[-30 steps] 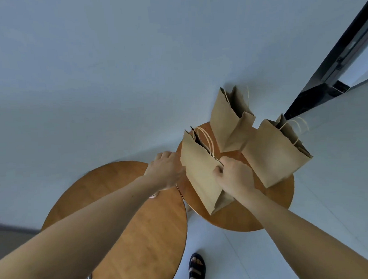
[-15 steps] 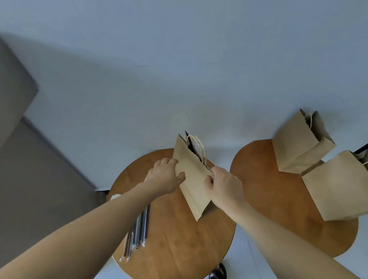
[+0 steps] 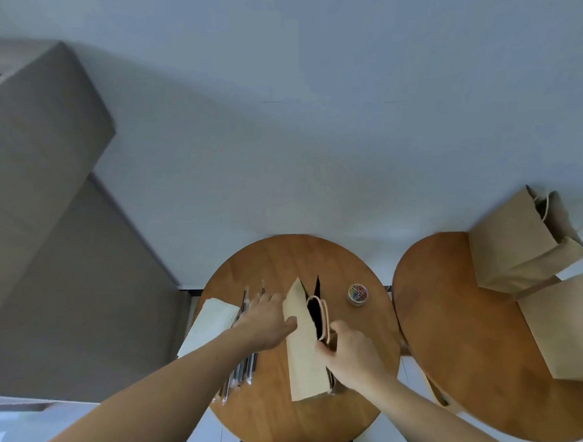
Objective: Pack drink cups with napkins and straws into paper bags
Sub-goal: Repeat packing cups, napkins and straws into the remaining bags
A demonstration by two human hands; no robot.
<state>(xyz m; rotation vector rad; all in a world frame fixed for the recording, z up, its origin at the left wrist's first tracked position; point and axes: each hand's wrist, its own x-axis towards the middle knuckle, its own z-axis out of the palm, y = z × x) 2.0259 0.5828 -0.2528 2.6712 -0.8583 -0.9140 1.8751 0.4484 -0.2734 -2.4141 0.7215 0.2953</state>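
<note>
A brown paper bag (image 3: 304,350) with twine handles stands on the left round wooden table (image 3: 292,418), its mouth slightly open. My left hand (image 3: 266,320) grips the bag's left upper edge. My right hand (image 3: 351,355) holds its right edge by the handle. Left of the bag lie a stack of pale napkins (image 3: 209,324) and several wrapped dark straws (image 3: 241,373), partly hidden under my left forearm. No drink cup is visible.
A small round tin of coloured paper clips (image 3: 357,293) sits on the same table, right of the bag. Two more brown paper bags (image 3: 515,251) (image 3: 568,329) stand on the right round table (image 3: 473,363). A grey wall rises behind; a sandalled foot shows below.
Both hands carried the bag from the right table over to the left table and set it down upright. The view swung left, bringing the napkins, straws and clip tin into sight.
</note>
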